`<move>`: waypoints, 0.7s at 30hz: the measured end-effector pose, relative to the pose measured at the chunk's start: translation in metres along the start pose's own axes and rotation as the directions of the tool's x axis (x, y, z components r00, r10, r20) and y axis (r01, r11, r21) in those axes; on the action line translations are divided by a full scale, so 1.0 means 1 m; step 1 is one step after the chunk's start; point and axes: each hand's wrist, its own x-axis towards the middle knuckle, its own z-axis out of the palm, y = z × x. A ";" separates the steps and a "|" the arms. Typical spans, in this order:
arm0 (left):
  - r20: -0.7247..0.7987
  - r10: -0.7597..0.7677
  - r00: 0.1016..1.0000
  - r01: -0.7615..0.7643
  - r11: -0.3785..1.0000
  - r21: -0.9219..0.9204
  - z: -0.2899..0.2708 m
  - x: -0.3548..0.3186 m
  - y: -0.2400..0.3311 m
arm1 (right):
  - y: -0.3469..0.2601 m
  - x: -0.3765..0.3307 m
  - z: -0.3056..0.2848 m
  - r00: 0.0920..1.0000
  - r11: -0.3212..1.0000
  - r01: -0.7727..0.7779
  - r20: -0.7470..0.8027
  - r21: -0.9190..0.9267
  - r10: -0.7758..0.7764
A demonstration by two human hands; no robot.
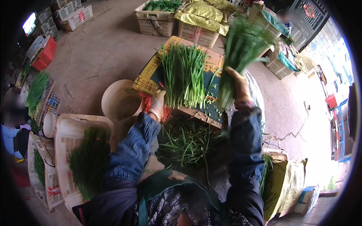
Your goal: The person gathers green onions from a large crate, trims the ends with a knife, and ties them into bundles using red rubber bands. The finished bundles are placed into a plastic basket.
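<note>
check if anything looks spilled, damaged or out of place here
Yes, mildly: short pale bits lie scattered beside the laid-out greens, like spilled trimmings. A stray leaf lies on the floor at left, apart from any bunch. At right, a jagged crack runs across the floor, which looks like damage.

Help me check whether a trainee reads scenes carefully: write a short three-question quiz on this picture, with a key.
1. Multiple choice: what does the right hand hold?
A) a knife
B) a bunch of green stalks
C) a red crate

2. True or false: in the picture, the round bucket stands to the left of the work surface.

3. Fill the gap: the hand next to the red plastic is the ____ hand.

Key:
1. B
2. True
3. left: the left hand is beside it
</note>
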 end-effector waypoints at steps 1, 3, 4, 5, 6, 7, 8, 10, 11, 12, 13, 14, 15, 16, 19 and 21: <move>-0.026 -0.079 0.997 0.079 0.997 0.024 0.007 -0.005 0.010 | 0.032 0.018 0.015 1.000 1.000 0.004 -0.003 0.030 -0.004; -0.033 -0.063 0.997 0.064 0.997 0.037 0.001 0.021 -0.001 | 0.060 0.040 0.077 0.955 0.909 -0.257 -0.058 0.328 0.291; -0.024 0.037 0.999 -0.037 0.999 0.024 -0.016 0.062 -0.033 | 0.081 0.043 0.109 0.974 0.977 -0.210 -0.086 0.026 0.211; -0.014 -0.029 0.999 0.031 0.989 0.146 0.011 0.045 -0.018 | 0.115 0.031 0.113 0.979 0.938 -0.181 -0.146 -0.296 0.142; -0.041 -0.075 0.996 0.083 0.960 0.266 0.024 0.026 0.008 | 0.108 0.023 0.136 0.947 0.777 -0.316 -0.225 -0.545 0.227; -0.056 0.052 0.997 -0.037 0.968 0.248 0.019 0.042 -0.008 | 0.089 0.020 0.160 0.913 0.543 -0.406 -0.305 -0.735 0.271; -0.061 0.165 0.984 -0.146 0.960 0.238 0.024 0.047 -0.013 | 0.094 0.020 0.166 0.917 0.586 -0.395 -0.271 -0.707 0.292; -0.010 0.211 0.977 -0.205 0.955 0.213 0.029 0.050 -0.025 | 0.089 0.025 0.170 0.931 0.589 -0.359 -0.231 -0.724 0.283; 0.013 0.323 0.946 -0.307 0.886 0.347 0.030 0.052 -0.030 | 0.087 0.025 0.169 0.938 0.602 -0.340 -0.213 -0.722 0.273; 0.029 0.351 0.936 -0.336 0.867 0.369 0.032 0.053 -0.034 | 0.094 0.024 0.169 0.955 0.611 -0.297 -0.223 -0.734 0.196; 0.052 0.380 0.924 -0.369 0.847 0.383 0.039 0.053 -0.034 | 0.100 0.022 0.168 0.965 0.611 -0.256 -0.235 -0.749 0.116; 0.055 0.328 0.943 -0.330 0.898 0.292 0.052 0.043 -0.020 | 0.108 0.018 0.167 0.969 0.606 -0.218 -0.245 -0.765 0.039; 0.060 0.280 0.958 -0.286 0.937 0.200 0.063 0.035 -0.007 | 0.115 0.016 0.166 0.966 0.611 -0.234 -0.249 -0.756 0.062; 0.072 0.312 0.947 -0.319 0.932 0.172 0.069 0.032 0.003 | 0.115 0.018 0.167 0.966 0.634 -0.233 -0.253 -0.738 0.060; 0.038 0.363 0.931 -0.365 0.923 0.126 0.072 0.035 0.003 | 0.110 0.025 0.167 0.956 0.730 -0.288 -0.223 -0.620 0.188; 0.099 0.369 0.924 -0.374 0.926 0.043 0.079 0.024 0.019 | 0.156 0.031 0.139 0.996 0.913 -0.061 -0.090 -0.404 0.027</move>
